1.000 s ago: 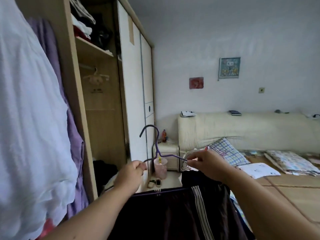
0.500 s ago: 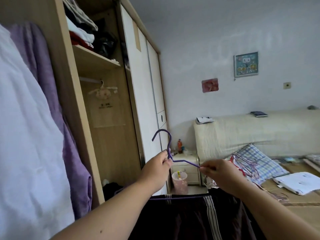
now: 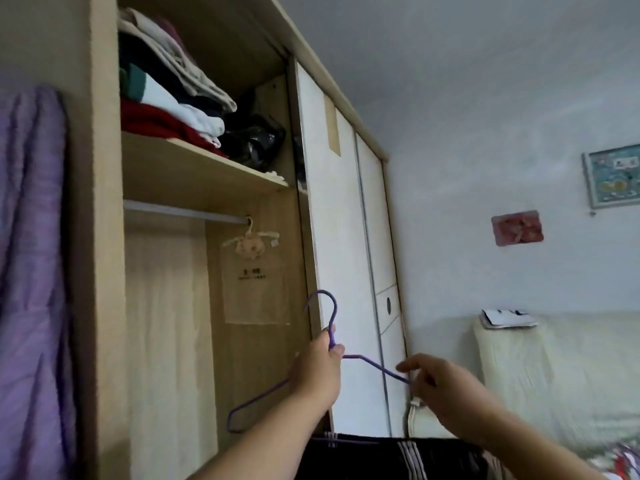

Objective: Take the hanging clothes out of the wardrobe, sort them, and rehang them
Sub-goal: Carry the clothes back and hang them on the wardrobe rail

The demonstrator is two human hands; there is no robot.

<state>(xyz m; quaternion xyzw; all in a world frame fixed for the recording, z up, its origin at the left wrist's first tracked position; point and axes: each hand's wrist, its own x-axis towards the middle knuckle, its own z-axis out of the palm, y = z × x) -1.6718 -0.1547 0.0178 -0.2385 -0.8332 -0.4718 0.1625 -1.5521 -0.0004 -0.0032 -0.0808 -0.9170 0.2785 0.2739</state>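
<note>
The left hand [image 3: 317,370] grips the purple hanger [image 3: 372,362] by its neck, in the lower middle of the frame. The right hand [image 3: 446,389] curls at the hanger's right end; I cannot tell if it pinches. Dark striped shorts [image 3: 381,459] hang below.

Only the person's two arms show, and both are bare along the whole stretch in view: the left forearm [image 3: 259,441] and the right forearm [image 3: 519,443] run uncovered from the bottom edge of the view up to the wrists, each broad and full with a smooth, rounded outline. The left hand [image 3: 317,375] and the right hand [image 3: 446,389] are bare as well, with wide backs, short thick fingers [image 3: 405,364] and a soft, rounded build. Blur softens the edges of the right hand and its forearm, so nails and finer detail of the skin cannot be told.
</note>
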